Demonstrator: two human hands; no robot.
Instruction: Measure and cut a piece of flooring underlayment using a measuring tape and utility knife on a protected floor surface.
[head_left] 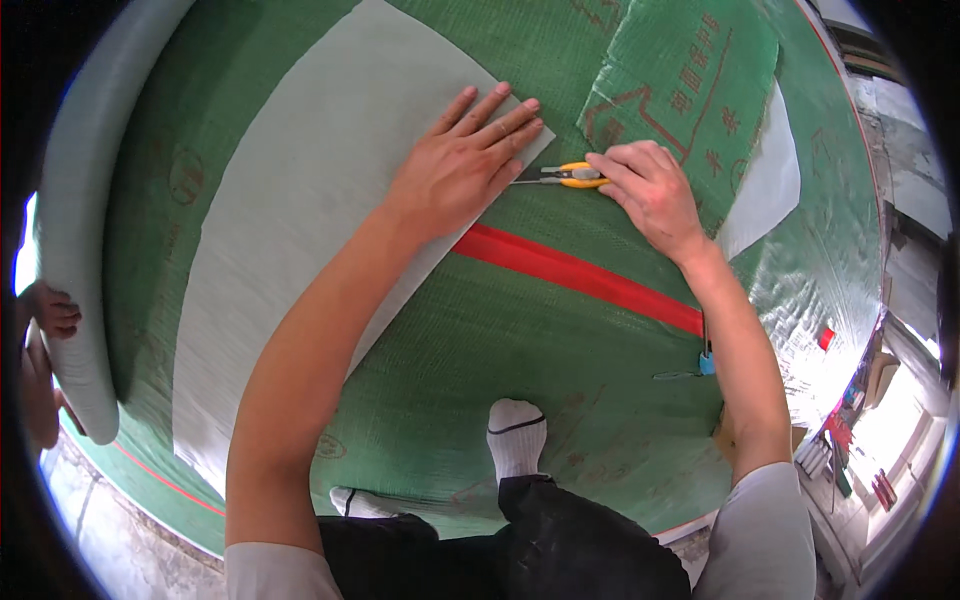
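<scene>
Hand positions at the edge of a pale grey sheet [290, 160] lying on a green protective floor covering [520, 350]. The left hand [450, 175] is flat, palm down with fingers spread, near the sheet's upper right corner. The right hand [650, 195] grips a yellow-handled utility knife [583, 176], its blade pointing left towards the sheet's slanting edge, just beside the left thumb. The step in hand appears to be blade work along this edge. Good practice would set the left thumb and fingers back from the blade's line, spread the pressing force close to the cut, and draw the knife at a low, constant angle, lightly enough to spare the covering beneath.

Hard to make out: whether the blade tip touches the sheet or stops short of it; how far the blade is extended; and whether the red strip [580, 272] continues under the sheet. The right palm is turned from view. The grey roll [85, 220] is cut off above, and of another person at far left, little shows beyond a hand [55, 310].
</scene>
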